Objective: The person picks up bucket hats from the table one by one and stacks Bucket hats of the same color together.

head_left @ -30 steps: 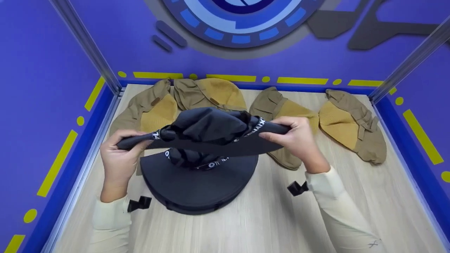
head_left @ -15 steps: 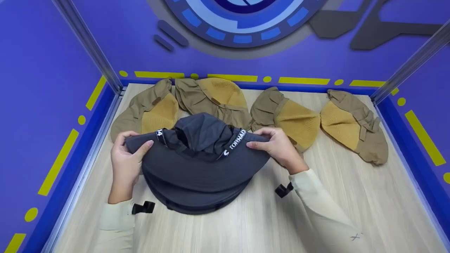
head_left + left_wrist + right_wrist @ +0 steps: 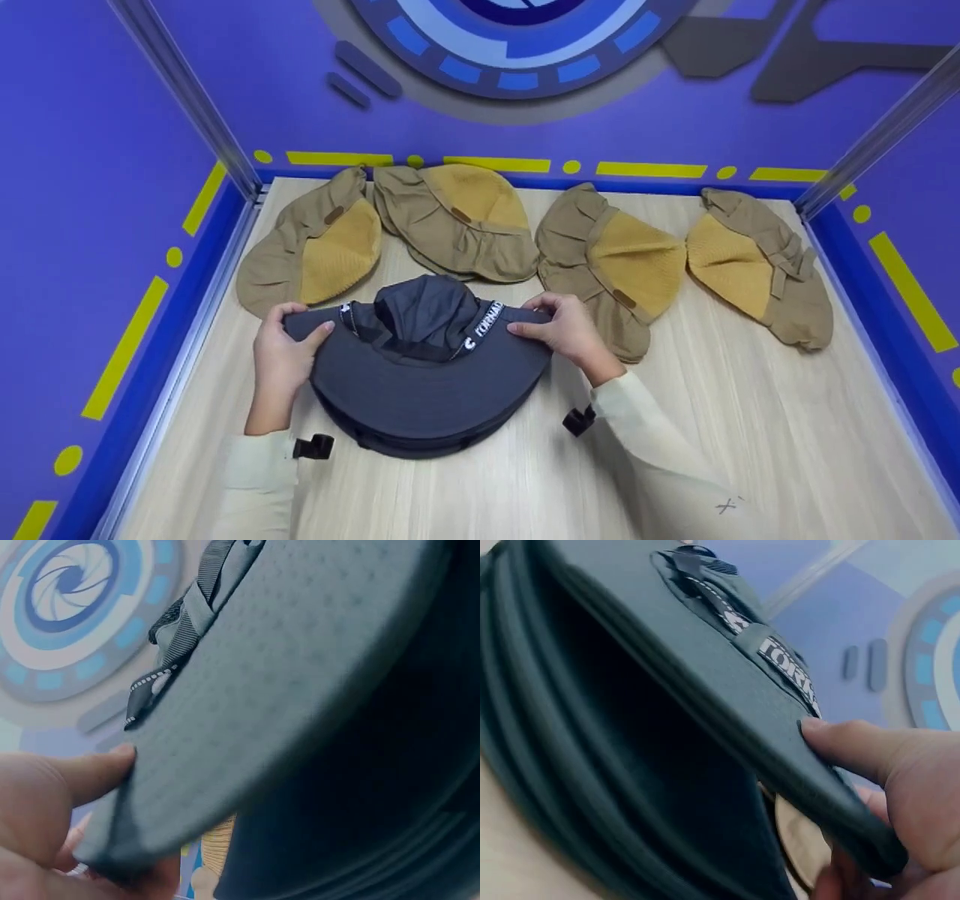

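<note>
A dark grey wide-brimmed hat, with a lettered band round its soft crown, is spread between both hands. My left hand pinches the left end of the brim, thumb on top. At the other end my right hand pinches the brim the same way, near the white lettering. Beneath it lies a stack of similar dark hats, mostly hidden in the head view. In the right wrist view their layered brims show, with a gap under the held brim.
Several tan-and-yellow hats lie along the back of the wooden table: one at left, one at centre left, one at centre right and one at far right. Blue panels enclose the table's back and sides.
Both hands have brought the held hat down and towards me, over the dark stack. Its brim has tilted from nearly edge-on to facing up, and the hands have come closer together.
</note>
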The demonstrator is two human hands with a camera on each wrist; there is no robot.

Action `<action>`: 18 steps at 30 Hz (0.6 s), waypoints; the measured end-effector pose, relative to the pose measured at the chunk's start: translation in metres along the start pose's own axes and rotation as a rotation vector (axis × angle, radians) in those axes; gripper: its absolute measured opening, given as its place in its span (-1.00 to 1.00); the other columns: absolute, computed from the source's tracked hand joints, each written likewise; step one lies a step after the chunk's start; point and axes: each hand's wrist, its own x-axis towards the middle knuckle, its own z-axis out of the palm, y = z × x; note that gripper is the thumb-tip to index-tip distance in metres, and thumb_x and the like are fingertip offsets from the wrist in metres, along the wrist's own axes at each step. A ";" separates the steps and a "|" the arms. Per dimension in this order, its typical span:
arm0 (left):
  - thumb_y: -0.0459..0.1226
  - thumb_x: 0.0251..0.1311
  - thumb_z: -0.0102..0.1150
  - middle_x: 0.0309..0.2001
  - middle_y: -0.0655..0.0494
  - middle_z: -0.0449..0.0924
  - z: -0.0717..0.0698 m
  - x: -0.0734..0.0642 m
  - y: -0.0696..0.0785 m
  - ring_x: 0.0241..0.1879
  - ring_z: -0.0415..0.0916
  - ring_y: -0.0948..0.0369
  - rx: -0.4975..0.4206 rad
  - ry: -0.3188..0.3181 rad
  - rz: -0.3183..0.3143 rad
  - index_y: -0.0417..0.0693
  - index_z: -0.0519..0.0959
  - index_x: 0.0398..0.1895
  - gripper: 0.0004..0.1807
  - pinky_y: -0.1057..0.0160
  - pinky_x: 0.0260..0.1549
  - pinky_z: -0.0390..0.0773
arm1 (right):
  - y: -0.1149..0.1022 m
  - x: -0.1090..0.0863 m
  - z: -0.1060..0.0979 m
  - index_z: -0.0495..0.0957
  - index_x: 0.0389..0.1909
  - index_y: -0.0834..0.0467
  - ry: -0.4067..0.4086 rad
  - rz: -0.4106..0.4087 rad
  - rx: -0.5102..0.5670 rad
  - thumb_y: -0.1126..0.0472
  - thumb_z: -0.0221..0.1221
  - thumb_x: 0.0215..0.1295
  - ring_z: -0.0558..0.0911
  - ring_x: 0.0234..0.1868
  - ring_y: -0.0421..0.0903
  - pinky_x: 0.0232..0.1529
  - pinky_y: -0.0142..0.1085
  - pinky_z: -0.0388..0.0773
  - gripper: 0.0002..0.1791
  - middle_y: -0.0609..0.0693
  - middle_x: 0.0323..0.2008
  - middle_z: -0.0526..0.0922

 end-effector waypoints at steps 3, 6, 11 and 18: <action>-0.22 0.26 0.38 0.26 -0.35 0.42 0.004 0.002 -0.004 0.36 0.28 -0.25 0.122 -0.032 0.009 -0.24 0.44 0.15 -0.51 -0.14 0.41 0.23 | 0.001 -0.002 0.004 0.76 -0.27 0.07 0.016 -0.039 -0.138 0.01 0.59 -0.02 0.54 -0.35 -0.14 -0.28 -0.30 0.45 -0.66 -0.03 -0.40 0.68; -0.21 0.30 0.34 0.23 -0.39 0.37 0.009 0.003 -0.008 0.37 0.16 -0.33 0.188 -0.049 0.019 -0.27 0.44 0.17 -0.51 -0.20 0.40 0.18 | 0.006 -0.003 0.009 0.76 -0.25 0.08 0.015 -0.072 -0.212 -0.02 0.56 0.04 0.55 -0.29 -0.09 -0.20 -0.22 0.46 -0.66 0.01 -0.37 0.66; -0.22 0.30 0.34 0.20 -0.44 0.37 0.015 0.003 -0.014 0.38 0.07 -0.38 0.235 -0.053 0.064 -0.29 0.45 0.17 -0.52 -0.23 0.40 0.10 | 0.010 -0.005 0.014 0.76 -0.19 0.13 0.030 -0.110 -0.256 -0.02 0.52 0.10 0.60 -0.13 0.04 -0.01 -0.08 0.50 -0.63 0.09 -0.23 0.69; -0.15 0.33 0.28 0.33 -0.37 0.27 0.015 -0.006 -0.009 0.45 -0.01 -0.35 0.294 -0.067 0.056 -0.22 0.41 0.28 -0.45 -0.34 0.38 0.06 | 0.002 -0.014 0.017 0.70 0.04 0.16 0.070 -0.232 -0.281 0.02 0.47 0.16 0.57 0.17 0.18 0.30 0.04 0.40 -0.54 0.14 0.07 0.69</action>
